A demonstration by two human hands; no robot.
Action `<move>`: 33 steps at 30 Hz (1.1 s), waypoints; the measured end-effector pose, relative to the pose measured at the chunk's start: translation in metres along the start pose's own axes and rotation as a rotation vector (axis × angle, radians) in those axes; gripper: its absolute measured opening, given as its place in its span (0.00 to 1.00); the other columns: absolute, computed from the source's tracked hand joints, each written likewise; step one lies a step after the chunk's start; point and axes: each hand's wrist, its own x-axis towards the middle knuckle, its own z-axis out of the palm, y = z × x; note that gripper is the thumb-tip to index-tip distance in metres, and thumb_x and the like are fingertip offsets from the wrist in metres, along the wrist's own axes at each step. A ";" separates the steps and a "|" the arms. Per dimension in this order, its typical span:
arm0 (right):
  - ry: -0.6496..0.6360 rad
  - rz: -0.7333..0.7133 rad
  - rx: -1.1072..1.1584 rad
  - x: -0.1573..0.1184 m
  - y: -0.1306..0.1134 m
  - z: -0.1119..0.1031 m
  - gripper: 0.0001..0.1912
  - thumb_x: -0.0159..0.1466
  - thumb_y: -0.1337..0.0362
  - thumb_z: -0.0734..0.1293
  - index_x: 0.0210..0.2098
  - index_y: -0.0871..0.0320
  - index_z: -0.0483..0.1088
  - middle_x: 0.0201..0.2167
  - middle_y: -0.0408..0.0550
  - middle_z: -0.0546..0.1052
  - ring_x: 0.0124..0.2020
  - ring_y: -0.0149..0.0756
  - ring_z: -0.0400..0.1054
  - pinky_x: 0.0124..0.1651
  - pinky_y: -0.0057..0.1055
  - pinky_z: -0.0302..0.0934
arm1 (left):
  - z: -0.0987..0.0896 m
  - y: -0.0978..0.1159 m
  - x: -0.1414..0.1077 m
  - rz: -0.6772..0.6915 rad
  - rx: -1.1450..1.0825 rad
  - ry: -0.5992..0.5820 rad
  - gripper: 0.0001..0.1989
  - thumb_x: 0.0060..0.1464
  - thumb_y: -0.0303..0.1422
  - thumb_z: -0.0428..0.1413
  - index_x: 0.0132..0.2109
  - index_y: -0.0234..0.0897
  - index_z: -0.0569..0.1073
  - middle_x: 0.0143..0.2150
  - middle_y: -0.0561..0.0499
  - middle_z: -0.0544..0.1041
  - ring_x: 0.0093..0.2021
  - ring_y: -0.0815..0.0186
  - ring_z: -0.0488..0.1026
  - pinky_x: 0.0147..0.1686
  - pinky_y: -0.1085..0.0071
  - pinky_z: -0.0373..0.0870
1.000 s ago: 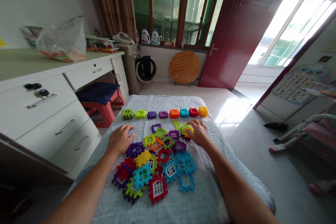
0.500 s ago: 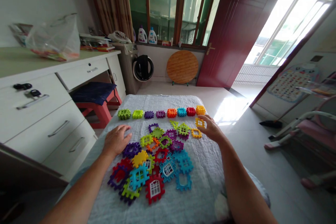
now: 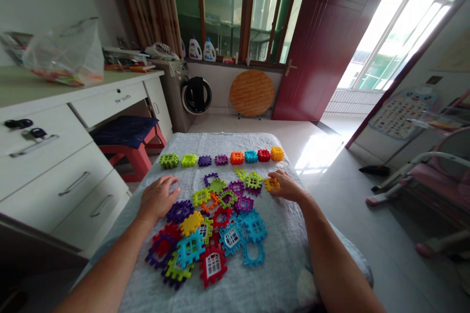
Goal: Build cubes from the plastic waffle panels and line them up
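My right hand [image 3: 288, 187] is closed at the fingertips on a yellow piece [image 3: 271, 184], low over the cloth right of the pile. Left of the pile, my left hand [image 3: 158, 195] rests with its fingers apart and holds nothing, near a dark purple piece [image 3: 179, 211]. The pile has several notched plastic pieces, among them a blue piece [image 3: 255, 225], a red piece with a white window [image 3: 213, 264] and a green house-shaped piece [image 3: 253, 180]. Behind it runs a row of small stacks, from a green one [image 3: 169, 160] to a yellow one [image 3: 277, 153].
A grey-blue cloth [image 3: 279, 254] covers the surface under the pieces. To the left are a white desk [image 3: 44, 166] and a stool with a dark seat [image 3: 125, 131]. A round wooden board [image 3: 251, 93] leans on the far wall. A pink chair [image 3: 429, 176] stands at the right.
My right hand has moved down and slightly left with the yellow piece, to where another yellow piece lay. The whole view has shifted slightly. My left hand has kept its place beside the pile.
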 end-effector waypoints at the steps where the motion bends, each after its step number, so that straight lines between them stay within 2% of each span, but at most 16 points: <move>1: -0.002 0.004 -0.006 0.000 0.000 0.000 0.26 0.51 0.61 0.70 0.50 0.54 0.70 0.46 0.50 0.71 0.47 0.43 0.64 0.49 0.35 0.57 | 0.000 0.000 0.000 -0.001 -0.001 0.002 0.17 0.54 0.39 0.46 0.46 0.39 0.72 0.49 0.45 0.76 0.51 0.57 0.71 0.52 0.63 0.65; 7: -0.025 0.033 -0.047 0.002 -0.008 0.001 0.23 0.49 0.61 0.70 0.45 0.54 0.71 0.43 0.49 0.70 0.45 0.43 0.62 0.49 0.37 0.55 | -0.002 0.002 0.000 0.007 -0.001 0.003 0.17 0.55 0.39 0.46 0.46 0.38 0.72 0.49 0.45 0.76 0.50 0.57 0.72 0.51 0.62 0.66; 11: 0.002 0.035 -0.088 0.010 -0.006 -0.015 0.26 0.47 0.61 0.71 0.46 0.56 0.70 0.44 0.51 0.69 0.47 0.46 0.61 0.49 0.39 0.55 | -0.001 0.000 0.001 0.028 -0.003 -0.007 0.17 0.55 0.39 0.45 0.46 0.37 0.72 0.48 0.44 0.76 0.50 0.56 0.72 0.51 0.62 0.66; 17: 0.181 0.114 -0.112 0.057 0.029 -0.062 0.28 0.50 0.63 0.70 0.51 0.53 0.69 0.48 0.51 0.68 0.49 0.45 0.60 0.50 0.38 0.54 | 0.001 -0.002 0.000 0.030 -0.009 0.003 0.17 0.56 0.39 0.45 0.46 0.37 0.71 0.49 0.44 0.75 0.51 0.56 0.72 0.52 0.61 0.66; 20: 0.169 0.149 -0.114 0.087 0.048 -0.074 0.26 0.51 0.63 0.69 0.50 0.55 0.69 0.48 0.51 0.68 0.48 0.44 0.61 0.50 0.37 0.54 | 0.002 -0.003 0.000 0.027 -0.012 0.001 0.17 0.55 0.39 0.45 0.46 0.38 0.71 0.49 0.44 0.75 0.52 0.56 0.72 0.53 0.61 0.65; 26: 0.067 0.162 -0.137 0.122 0.067 -0.068 0.27 0.50 0.67 0.69 0.51 0.57 0.70 0.48 0.52 0.69 0.47 0.44 0.61 0.48 0.35 0.55 | 0.000 -0.002 0.001 0.023 -0.021 0.014 0.17 0.55 0.39 0.46 0.45 0.38 0.72 0.48 0.45 0.76 0.51 0.57 0.72 0.52 0.62 0.66; 33: 0.025 0.176 -0.129 0.129 0.076 -0.057 0.28 0.47 0.70 0.70 0.48 0.53 0.72 0.46 0.51 0.69 0.45 0.44 0.61 0.47 0.35 0.56 | 0.000 -0.001 0.000 0.010 -0.035 0.012 0.16 0.54 0.40 0.47 0.45 0.40 0.72 0.48 0.45 0.76 0.51 0.57 0.72 0.53 0.62 0.66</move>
